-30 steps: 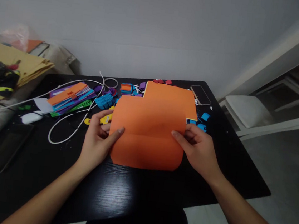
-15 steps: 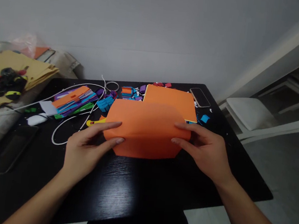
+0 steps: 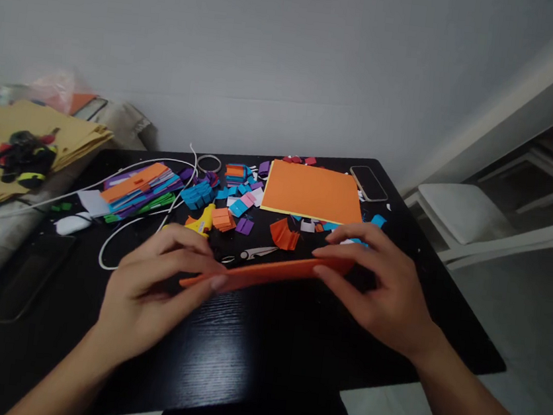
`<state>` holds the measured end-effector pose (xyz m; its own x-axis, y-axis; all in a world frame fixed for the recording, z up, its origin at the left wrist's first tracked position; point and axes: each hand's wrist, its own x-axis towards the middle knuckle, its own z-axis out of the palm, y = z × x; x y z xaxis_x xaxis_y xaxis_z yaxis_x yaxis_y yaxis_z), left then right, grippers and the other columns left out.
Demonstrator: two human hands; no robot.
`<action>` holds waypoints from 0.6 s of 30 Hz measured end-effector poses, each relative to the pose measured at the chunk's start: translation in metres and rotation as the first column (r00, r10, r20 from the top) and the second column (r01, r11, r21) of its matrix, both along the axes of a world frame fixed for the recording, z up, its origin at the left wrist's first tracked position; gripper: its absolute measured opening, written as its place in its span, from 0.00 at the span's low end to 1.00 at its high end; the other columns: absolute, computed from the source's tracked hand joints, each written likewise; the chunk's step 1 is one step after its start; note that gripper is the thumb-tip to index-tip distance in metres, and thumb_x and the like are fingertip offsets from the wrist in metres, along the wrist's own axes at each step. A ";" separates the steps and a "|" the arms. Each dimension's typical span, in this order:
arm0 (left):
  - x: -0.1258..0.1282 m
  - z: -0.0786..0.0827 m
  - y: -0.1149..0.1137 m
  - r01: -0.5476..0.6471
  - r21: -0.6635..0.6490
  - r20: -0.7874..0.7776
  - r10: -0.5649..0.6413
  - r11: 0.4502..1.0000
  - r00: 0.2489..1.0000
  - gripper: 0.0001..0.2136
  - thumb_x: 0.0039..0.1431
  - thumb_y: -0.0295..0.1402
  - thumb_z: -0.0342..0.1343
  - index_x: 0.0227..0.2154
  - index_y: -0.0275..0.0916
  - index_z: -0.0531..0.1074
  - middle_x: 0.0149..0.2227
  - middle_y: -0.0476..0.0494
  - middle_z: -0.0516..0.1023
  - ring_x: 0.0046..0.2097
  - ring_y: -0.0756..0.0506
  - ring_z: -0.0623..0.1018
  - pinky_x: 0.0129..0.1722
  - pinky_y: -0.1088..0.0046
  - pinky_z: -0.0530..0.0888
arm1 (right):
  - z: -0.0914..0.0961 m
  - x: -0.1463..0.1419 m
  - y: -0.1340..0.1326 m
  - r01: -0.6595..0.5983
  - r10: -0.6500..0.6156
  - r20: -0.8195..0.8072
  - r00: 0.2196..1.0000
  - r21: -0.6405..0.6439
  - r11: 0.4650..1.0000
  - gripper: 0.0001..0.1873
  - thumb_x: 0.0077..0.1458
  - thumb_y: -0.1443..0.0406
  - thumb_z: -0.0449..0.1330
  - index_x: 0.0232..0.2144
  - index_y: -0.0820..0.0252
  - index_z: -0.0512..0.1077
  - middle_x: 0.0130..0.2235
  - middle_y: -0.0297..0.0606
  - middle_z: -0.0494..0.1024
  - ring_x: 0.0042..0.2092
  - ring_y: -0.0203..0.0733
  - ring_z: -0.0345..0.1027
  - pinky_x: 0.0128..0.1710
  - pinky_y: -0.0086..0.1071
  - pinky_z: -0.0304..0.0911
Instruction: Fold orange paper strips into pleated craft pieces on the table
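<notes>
An orange sheet of paper [image 3: 269, 273] is stretched between my hands above the black table, seen nearly edge-on as a narrow band. My left hand [image 3: 163, 274] pinches its left end between thumb and fingers. At the other end, my right hand [image 3: 373, 278] grips the sheet with thumb below and fingers above. Just behind the sheet lie scissors [image 3: 257, 252] and a yellow glue gun [image 3: 202, 221], partly hidden by my left hand. A folded orange paper piece [image 3: 284, 235] rests beyond the sheet's middle.
A stack of orange and yellow paper [image 3: 314, 192] lies at the back, with a phone [image 3: 369, 183] to its right. Small coloured paper pieces [image 3: 198, 193] are scattered around. A white cable [image 3: 105, 248] loops on the left near bundled strips [image 3: 139, 188]. A stool [image 3: 450, 211] stands right.
The orange sheet, earlier showing a broad curved face, is now tipped and flattened to a thin edge-on band. Scissors and paper pieces behind it have come into view.
</notes>
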<state>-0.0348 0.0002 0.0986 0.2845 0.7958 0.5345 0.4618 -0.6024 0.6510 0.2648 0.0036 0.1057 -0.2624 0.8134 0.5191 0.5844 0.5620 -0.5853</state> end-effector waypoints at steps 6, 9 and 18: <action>0.026 0.009 -0.013 0.237 -0.077 -0.016 -0.239 0.968 0.971 0.05 0.67 0.23 0.58 0.41 0.39 0.76 0.36 0.48 0.82 0.36 0.51 0.81 0.36 0.78 0.77 | 0.029 -0.038 -0.014 -0.409 0.411 0.012 0.912 -0.076 0.910 0.06 0.67 0.71 0.61 0.45 0.66 0.77 0.42 0.42 0.83 0.45 0.39 0.77 0.49 0.30 0.72; 0.033 0.005 -0.016 0.178 -0.100 0.026 -0.176 0.979 0.984 0.04 0.68 0.25 0.58 0.39 0.39 0.76 0.32 0.50 0.80 0.31 0.53 0.79 0.31 0.81 0.74 | 0.031 -0.047 -0.013 -0.384 0.382 -0.044 0.923 -0.147 0.911 0.04 0.66 0.72 0.61 0.42 0.66 0.77 0.39 0.39 0.83 0.41 0.36 0.77 0.43 0.28 0.71; 0.034 -0.004 -0.015 0.024 -0.229 0.053 -0.012 0.973 0.999 0.05 0.66 0.30 0.60 0.33 0.40 0.78 0.29 0.52 0.81 0.28 0.52 0.77 0.28 0.79 0.71 | 0.020 -0.048 0.000 -0.334 0.312 -0.132 0.941 -0.512 0.792 0.04 0.61 0.70 0.61 0.33 0.60 0.76 0.31 0.30 0.79 0.32 0.33 0.71 0.32 0.28 0.65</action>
